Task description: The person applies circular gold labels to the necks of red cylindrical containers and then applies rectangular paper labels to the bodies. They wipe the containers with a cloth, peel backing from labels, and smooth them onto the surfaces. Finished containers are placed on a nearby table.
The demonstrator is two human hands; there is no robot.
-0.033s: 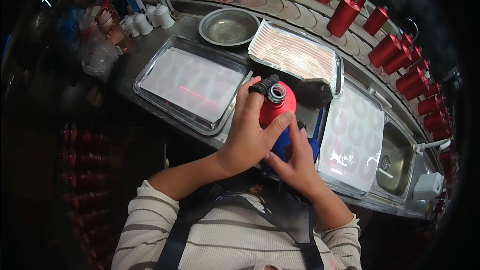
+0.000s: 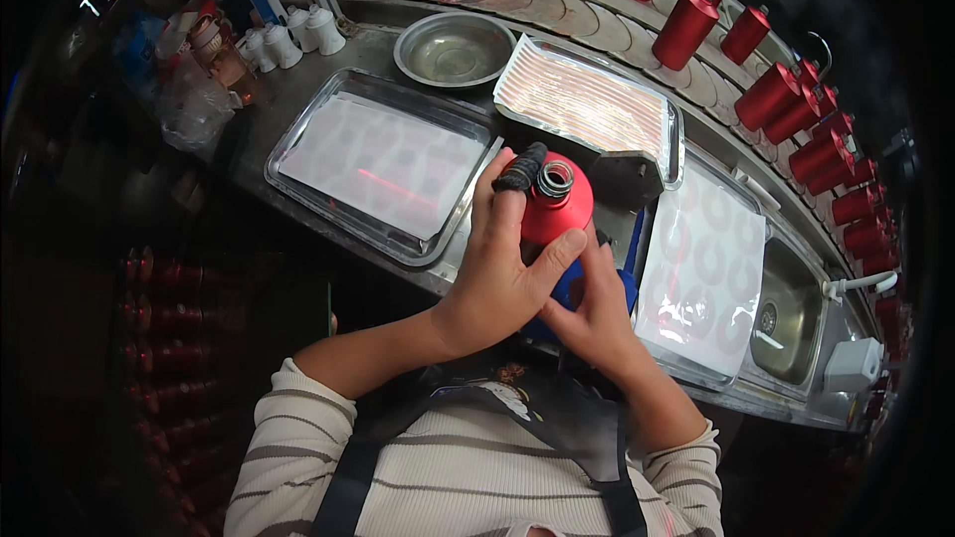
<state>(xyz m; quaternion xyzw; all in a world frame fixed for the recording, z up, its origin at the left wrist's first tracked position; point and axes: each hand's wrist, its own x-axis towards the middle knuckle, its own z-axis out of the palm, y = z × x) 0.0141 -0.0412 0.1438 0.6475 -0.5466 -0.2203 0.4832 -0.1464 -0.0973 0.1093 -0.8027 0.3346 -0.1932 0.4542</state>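
Observation:
A red bottle [image 2: 560, 217] stands between my two hands, its uncapped threaded mouth facing up toward me. My left hand [image 2: 497, 264] is closed around its left side, the thumb lying across the front. Black wrapping [image 2: 520, 169] covers one finger of that hand. On the lower right side of the bottle, my right hand [image 2: 594, 308] is closed, its fingertips partly hidden behind the left thumb. A blue object [image 2: 624, 290] shows beneath and beside the right hand; its kind I cannot tell. Just beyond the bottle is a dark angled plate [image 2: 629, 179].
Left lies a metal tray [image 2: 308, 201] with a white sheet; right, another sheet [image 2: 693, 278] beside a sink [image 2: 781, 350]. A metal bowl [image 2: 456, 22] and a tray with a striped shiny sheet [image 2: 587, 99] are behind. Red bottles [image 2: 686, 30] line a curved conveyor [image 2: 597, 25].
The bottle and both hands have shifted very slightly up and to the right in the view. The grip looks the same.

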